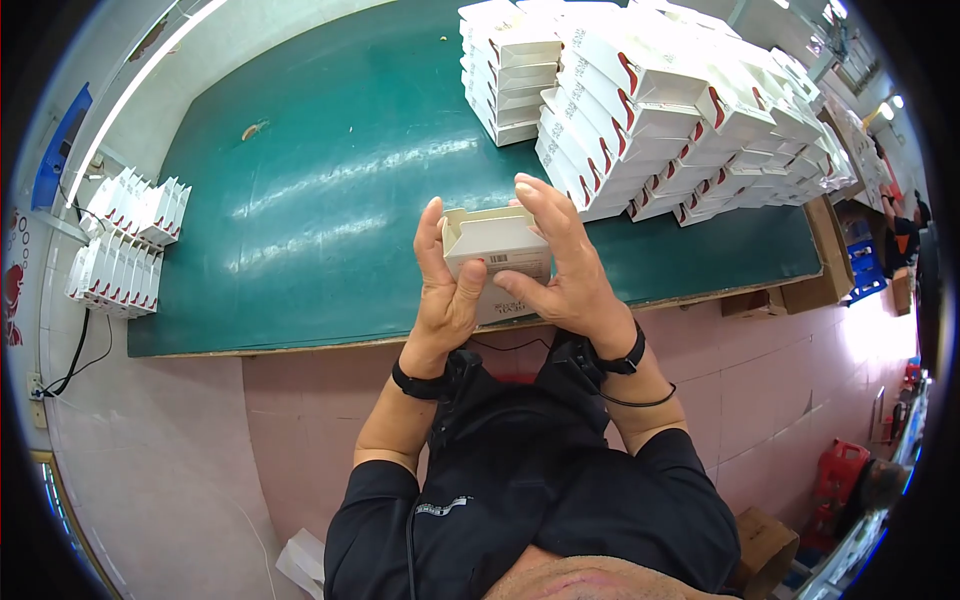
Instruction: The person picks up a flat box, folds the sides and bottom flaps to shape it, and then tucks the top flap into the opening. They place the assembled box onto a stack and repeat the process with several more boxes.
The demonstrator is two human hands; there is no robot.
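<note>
A small white cardboard carton [512,262] with open flaps at its far end is upheld between my two hands, over the near edge of the green table. My left hand [447,305] grips its left side, thumb against the near face and fingers up along the side. On the other side, my right hand [573,275] has its thumb pressed to the same face, its fingers reaching up past the flaps. The inside of the carton cannot be seen.
High stacks of similar white cartons [640,120] with red shoe prints fill the right of the green table [330,215]. Smaller rows of cartons [118,272] stand at its left edge. Brown cardboard boxes [815,280] and a blue crate [864,268] are beyond the right end.
</note>
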